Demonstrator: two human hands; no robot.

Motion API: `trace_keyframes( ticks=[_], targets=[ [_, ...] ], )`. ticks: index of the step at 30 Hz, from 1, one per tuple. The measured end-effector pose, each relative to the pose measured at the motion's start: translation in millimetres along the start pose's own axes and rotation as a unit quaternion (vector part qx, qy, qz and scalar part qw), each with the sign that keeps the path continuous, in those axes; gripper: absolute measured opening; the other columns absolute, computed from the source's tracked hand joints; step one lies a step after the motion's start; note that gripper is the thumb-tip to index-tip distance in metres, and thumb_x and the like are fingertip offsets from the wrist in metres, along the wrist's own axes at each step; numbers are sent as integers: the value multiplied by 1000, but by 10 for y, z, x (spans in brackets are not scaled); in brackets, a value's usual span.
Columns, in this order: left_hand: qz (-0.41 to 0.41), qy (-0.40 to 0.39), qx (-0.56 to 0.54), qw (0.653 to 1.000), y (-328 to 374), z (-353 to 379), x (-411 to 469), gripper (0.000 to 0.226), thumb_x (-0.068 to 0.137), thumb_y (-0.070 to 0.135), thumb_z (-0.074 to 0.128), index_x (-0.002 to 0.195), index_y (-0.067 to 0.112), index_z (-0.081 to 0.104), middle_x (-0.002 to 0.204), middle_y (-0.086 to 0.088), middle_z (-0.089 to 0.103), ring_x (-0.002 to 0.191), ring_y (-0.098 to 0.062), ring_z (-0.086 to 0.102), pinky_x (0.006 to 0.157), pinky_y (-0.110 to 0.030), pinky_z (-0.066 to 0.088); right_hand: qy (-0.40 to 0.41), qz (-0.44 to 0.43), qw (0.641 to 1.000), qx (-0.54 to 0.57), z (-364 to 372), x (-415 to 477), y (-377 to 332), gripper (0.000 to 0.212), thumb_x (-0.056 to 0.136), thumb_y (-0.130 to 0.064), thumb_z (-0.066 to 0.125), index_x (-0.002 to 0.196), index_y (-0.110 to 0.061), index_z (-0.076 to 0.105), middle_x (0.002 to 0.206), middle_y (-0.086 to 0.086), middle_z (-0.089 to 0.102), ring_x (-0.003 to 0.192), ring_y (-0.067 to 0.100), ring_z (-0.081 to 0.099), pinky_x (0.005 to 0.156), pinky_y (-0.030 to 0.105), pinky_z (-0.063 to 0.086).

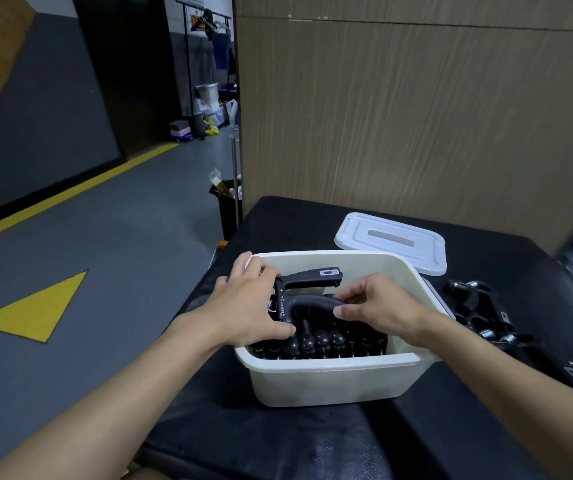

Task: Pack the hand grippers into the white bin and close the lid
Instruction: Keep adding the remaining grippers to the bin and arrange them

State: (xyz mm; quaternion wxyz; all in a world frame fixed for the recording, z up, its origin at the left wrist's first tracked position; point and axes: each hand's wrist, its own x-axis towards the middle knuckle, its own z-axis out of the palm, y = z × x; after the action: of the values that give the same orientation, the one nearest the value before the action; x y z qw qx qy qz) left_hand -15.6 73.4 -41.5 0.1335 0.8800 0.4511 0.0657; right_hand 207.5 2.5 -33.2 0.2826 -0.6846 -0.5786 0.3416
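Observation:
The white bin [333,379] stands open on the black table, with several black hand grippers [319,341] packed in a row along its near side. Above them a black hand gripper [307,289] lies on its side, held by both hands. My left hand [247,303] grips its spring end at the left. My right hand [378,306] pinches the tip of its lower handle at the right. The white lid [392,239] lies flat on the table behind the bin, off to the right.
More loose black hand grippers [482,313] lie in a pile on the black table [312,441] right of the bin. A wood-grain partition [416,116] rises behind the table. Grey floor with yellow markings lies to the left, and a black waste bin [227,206] stands by the table's far left corner.

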Motion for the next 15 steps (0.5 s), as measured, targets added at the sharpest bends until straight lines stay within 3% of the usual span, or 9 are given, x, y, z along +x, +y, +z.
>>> trace_keyframes(
  ticks=[4, 9, 13, 15],
  targets=[
    [-4, 7, -34, 999, 43, 14, -19, 100, 71, 68, 74, 152, 28, 29, 156, 17, 28, 153, -18, -14, 121, -52, 16, 35, 11, 997, 64, -104, -33, 28, 6, 84, -7, 74, 87, -10, 78, 62, -3, 67, 54, 5, 55, 50, 12, 42],
    [-1, 0, -26, 1000, 82, -11, -26, 84, 77, 65, 70, 147, 31, 38, 150, 19, 39, 153, -25, -12, 120, -53, 16, 86, 40, 991, 95, -189, -57, 138, 2, 80, -3, 77, 82, -4, 76, 66, 5, 70, 58, 11, 61, 61, 21, 52],
    [4, -33, 32, 999, 96, -20, -20, 74, 79, 68, 66, 137, 27, 48, 145, 17, 44, 152, -33, -13, 117, -58, 18, 36, 51, 998, 5, -197, -30, 166, 4, 84, -10, 75, 81, -7, 75, 70, 8, 70, 62, 12, 62, 65, 25, 54],
    [1, -43, 55, 998, 99, -26, -18, 73, 80, 69, 63, 135, 24, 48, 145, 16, 43, 152, -34, -14, 116, -60, 18, 18, 40, 997, -55, -201, -6, 145, 5, 84, -17, 74, 88, -16, 77, 79, 1, 73, 72, 10, 65, 77, 27, 55]
  ],
)
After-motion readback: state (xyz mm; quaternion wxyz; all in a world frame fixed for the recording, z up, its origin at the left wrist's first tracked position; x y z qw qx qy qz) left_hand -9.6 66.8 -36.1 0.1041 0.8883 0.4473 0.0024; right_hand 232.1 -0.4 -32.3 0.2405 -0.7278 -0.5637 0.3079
